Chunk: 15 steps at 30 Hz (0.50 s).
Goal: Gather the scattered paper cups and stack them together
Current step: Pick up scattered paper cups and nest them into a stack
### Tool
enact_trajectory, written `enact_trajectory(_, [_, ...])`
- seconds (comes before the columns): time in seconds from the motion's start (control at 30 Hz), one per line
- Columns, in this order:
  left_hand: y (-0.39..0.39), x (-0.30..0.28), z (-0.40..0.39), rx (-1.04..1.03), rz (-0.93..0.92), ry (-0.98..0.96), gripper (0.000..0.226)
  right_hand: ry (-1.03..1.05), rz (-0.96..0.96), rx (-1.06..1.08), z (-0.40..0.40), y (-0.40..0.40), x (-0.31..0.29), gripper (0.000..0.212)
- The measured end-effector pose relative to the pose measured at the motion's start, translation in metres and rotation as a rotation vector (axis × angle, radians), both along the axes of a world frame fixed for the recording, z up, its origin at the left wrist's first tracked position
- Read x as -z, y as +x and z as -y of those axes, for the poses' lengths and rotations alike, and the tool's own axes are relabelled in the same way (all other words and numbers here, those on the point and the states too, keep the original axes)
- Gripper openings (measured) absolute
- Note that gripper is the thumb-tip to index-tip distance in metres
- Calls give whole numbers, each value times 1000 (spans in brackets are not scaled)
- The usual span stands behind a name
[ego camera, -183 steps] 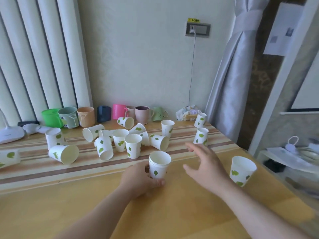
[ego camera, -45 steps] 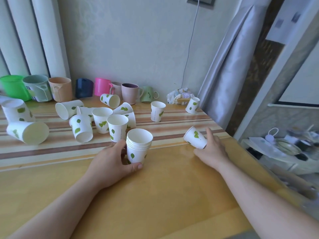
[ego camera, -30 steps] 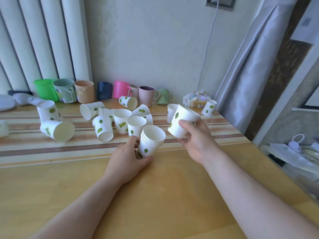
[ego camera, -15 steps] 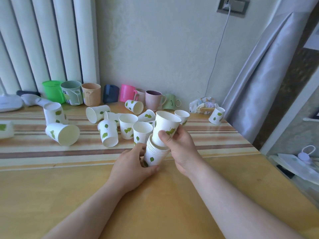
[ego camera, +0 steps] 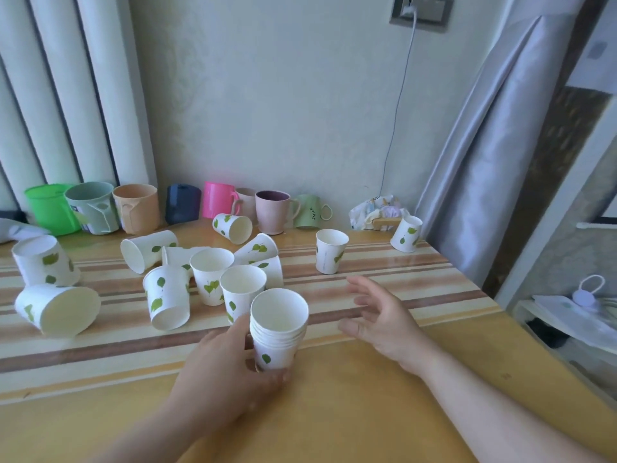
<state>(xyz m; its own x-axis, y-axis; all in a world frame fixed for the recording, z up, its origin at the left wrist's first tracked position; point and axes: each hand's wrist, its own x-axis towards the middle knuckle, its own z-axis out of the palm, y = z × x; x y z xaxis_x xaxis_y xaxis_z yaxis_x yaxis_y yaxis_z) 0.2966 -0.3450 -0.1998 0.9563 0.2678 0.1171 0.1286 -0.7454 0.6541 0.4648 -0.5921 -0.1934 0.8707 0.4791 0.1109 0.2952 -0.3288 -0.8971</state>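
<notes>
A stack of white paper cups with green leaf prints (ego camera: 278, 332) stands upright near the table's middle, and my left hand (ego camera: 227, 372) wraps around its base. My right hand (ego camera: 384, 320) hovers just right of the stack, fingers spread, holding nothing. Several loose cups lie behind: an upright cluster (ego camera: 242, 290), a tipped cup (ego camera: 167, 300), two at the far left (ego camera: 55, 312), a lone upright cup (ego camera: 330, 250) beyond my right hand, and one at the back right corner (ego camera: 405, 233).
A row of coloured mugs (ego camera: 213, 205) lines the wall at the back of the wooden table (ego camera: 350, 419). A crumpled wrapper (ego camera: 377, 210) lies by the grey curtain (ego camera: 494, 155). The table's right edge drops to a low shelf (ego camera: 567, 319).
My right hand seated the cup it held onto the stack and let go, then drew back to the right, open. My left hand stayed on the stack.
</notes>
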Motion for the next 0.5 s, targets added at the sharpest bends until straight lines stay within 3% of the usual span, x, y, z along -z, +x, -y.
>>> enact_trajectory(0.1, [18,-8,18,38,-34,-77,60,-96,93,211,29,46,7,55])
enact_trajectory(0.23, [47,-1,53,27,20,-88,67,-180,157,438,57,108,4,53])
enact_trajectory(0.5, [74,4,61,-18,-19,22,84,-282,145,568,50,216,-21,112])
